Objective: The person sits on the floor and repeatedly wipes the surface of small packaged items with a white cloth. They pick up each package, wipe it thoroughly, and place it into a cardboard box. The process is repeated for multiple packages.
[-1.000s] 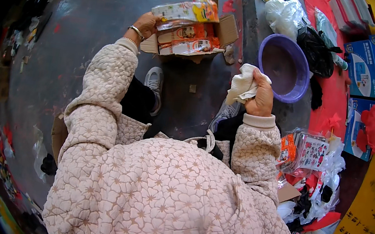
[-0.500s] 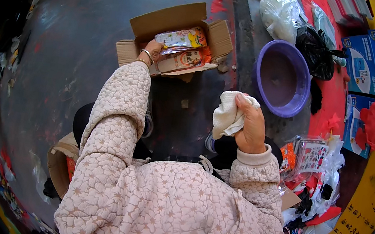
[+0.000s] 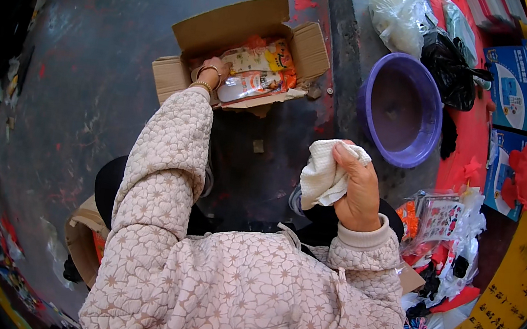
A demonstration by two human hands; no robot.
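Observation:
An opened cardboard box stands on the floor ahead of me, its flaps spread. Inside lie printed plastic packets: a yellow and white packet behind, a white and orange packet in front. My left hand, with bracelets at the wrist, reaches into the box's left side by the packets' left ends. Its fingers are mostly hidden, so whether it grips anything is unclear. A crumpled white cloth is pinched between the thumb and fingers of my right hand, above my right knee.
Right of the box stands a purple basin with dark water. Beyond it lie a black plastic bag and a clear bag. Blue boxes line the right side. Wrapped packs and scraps lie nearby; another carton stands at my left.
The yellow and white packet now lies lower and flatter in the box. My left hand has shifted slightly left. My right hand, still holding the cloth, has come slightly nearer and to the right.

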